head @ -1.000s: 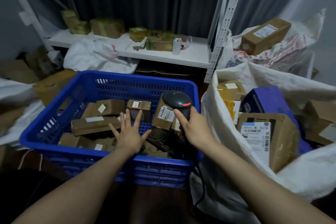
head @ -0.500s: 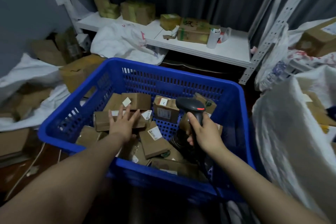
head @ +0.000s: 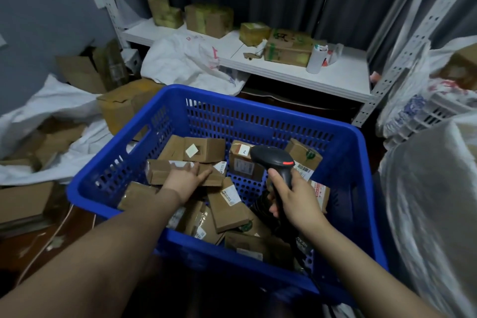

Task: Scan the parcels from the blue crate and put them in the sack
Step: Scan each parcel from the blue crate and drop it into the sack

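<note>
Two hands are working over the blue crate (head: 258,111). Right hand (head: 296,201) is wrapping its fingers round the handle of the black scanner (head: 273,159), thumb up the near side and head pointing toward the crate's far wall.

Left hand (head: 184,179) is lying on a long flat carton (head: 160,174) in the crate's left half. Fingers are reaching fairly straight over its top and the thumb is splaying toward the crate's middle; it is not clasping yet, as far as I can tell.

That carton is resting across other small parcels (head: 227,204), which are covering most of the crate floor, several with white labels facing up. White sack (head: 426,214) is standing just beside the crate's right wall, blurred.

Judging the carton:
- Light, stiff cardboard, dry and easy to grip, though probably crushable at the corners.
- Best hold is looking like a pinch across its narrow width near the middle, thumb on the near long edge.
- That hold is leaving the label uncovered for the scanner.

White shelf (head: 284,72) with more boxes is sitting beyond the crate's far wall
</note>
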